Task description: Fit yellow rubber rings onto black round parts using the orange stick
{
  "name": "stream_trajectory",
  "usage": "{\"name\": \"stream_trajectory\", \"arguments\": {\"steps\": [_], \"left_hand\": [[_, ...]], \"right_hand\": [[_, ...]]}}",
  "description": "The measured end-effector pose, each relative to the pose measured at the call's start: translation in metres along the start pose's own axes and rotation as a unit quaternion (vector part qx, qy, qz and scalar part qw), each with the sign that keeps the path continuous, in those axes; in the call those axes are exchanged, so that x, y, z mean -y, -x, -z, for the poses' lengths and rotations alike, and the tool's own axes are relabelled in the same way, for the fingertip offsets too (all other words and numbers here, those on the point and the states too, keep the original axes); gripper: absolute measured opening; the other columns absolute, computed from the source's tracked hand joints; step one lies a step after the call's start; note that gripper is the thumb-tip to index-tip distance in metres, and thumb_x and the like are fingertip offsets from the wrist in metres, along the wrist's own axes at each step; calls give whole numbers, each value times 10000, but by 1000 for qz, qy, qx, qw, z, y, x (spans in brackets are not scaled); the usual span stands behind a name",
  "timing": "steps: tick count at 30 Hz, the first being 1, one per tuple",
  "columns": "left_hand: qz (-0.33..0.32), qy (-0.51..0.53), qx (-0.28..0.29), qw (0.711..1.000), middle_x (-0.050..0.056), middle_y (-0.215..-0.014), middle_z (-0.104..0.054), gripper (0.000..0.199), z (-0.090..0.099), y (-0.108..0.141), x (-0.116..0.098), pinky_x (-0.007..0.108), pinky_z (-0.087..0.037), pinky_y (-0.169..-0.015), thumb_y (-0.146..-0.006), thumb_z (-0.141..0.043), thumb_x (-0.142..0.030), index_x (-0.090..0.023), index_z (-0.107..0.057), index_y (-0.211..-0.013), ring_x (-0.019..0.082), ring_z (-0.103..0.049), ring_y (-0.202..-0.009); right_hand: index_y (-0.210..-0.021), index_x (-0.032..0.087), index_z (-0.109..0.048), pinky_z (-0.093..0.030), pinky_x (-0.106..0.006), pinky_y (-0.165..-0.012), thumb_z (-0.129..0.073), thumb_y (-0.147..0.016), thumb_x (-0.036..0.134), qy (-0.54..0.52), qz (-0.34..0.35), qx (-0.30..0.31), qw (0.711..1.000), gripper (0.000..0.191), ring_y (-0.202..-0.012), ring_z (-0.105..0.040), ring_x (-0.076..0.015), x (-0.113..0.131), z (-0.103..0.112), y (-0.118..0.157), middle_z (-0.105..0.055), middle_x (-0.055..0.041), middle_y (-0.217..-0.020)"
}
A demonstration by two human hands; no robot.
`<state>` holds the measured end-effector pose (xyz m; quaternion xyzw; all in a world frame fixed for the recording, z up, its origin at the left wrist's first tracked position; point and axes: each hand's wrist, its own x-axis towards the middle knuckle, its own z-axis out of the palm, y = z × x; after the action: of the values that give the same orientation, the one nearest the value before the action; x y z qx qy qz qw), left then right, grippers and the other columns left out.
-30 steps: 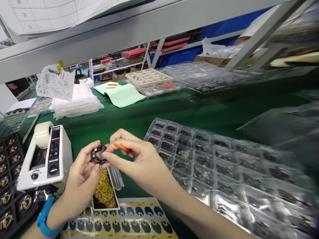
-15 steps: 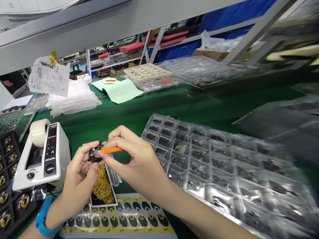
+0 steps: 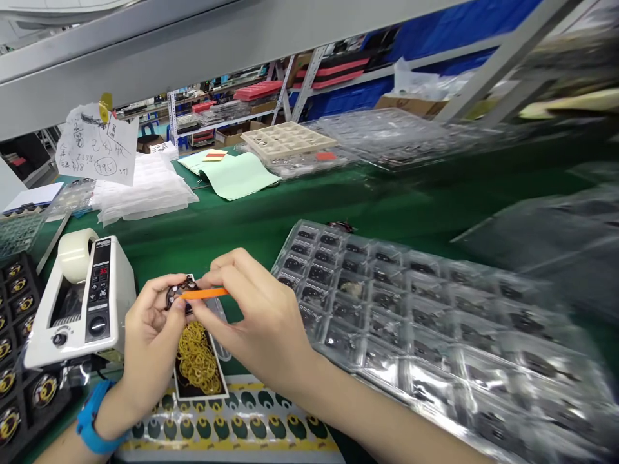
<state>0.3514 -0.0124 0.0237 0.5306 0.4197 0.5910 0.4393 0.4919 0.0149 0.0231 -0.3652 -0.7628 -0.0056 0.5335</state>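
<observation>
A green worktop (image 3: 236,225) spreads beneath everything. Taking the hands as the clock's centre, the clear compartmented tray (image 3: 362,348), holding dark parts, fills three to four o'clock. At five lies a label sheet (image 3: 232,428) with yellow ring shapes; a black tray (image 3: 23,386) of round parts sits towards eight. The white tape dispenser (image 3: 100,303), its red display lit, stands at nine.

The right hand (image 3: 265,322) pinches between thumb and forefinger; the left hand (image 3: 155,328), a blue band (image 3: 99,419) on its wrist, grips with thumb and bent fingertips. Between five and six, a white-rimmed box (image 3: 203,397) overlaps the sheet's far edge and holds tangled yellow rings (image 3: 198,357).

The dark ring-shaped part (image 3: 181,289) is in the left fingers' grasp, above the worktop. Smallest, the orange tool (image 3: 206,294) is in the right-hand pinch, its tip pointing to nine over the part; contact is impossible to tell.
</observation>
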Motion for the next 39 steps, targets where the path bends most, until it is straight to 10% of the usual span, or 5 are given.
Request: {"name": "stream_trajectory", "arguments": {"steps": [15, 32, 39], "left_hand": [[62, 74, 6, 995, 58, -935, -711, 190, -1, 0, 4, 263, -632, -725, -874, -702, -273, -171, -623, -1013, 201, -711, -878], [8, -159, 37, 987, 11, -793, -576, 95, 14, -18, 10, 182, -480, -630, -813, -645, -253, -168, -648, -773, 130, -557, -744], [59, -95, -11, 994, 2, -657, -572, 189, 17, -25, 7, 193, -439, -524, -704, -721, -306, -151, -613, -696, 109, -495, -566]], "right_hand": [[-749, 178, -476, -342, -253, -590, -569, -882, 114, -176, -141, 172, 959, 174, -668, -469, -125, -10, -2, -8, -484, 3, -807], [-832, 181, -546, -377, -262, -653, -553, -861, 130, -219, -145, 176, 949, 59, -770, -546, -147, -18, -8, -8, -584, -10, -847], [-925, 188, -607, -407, -250, -596, -513, -895, 258, -214, -183, 124, 951, 121, -737, -574, -156, -24, 2, -15, -625, -32, -869]]}}
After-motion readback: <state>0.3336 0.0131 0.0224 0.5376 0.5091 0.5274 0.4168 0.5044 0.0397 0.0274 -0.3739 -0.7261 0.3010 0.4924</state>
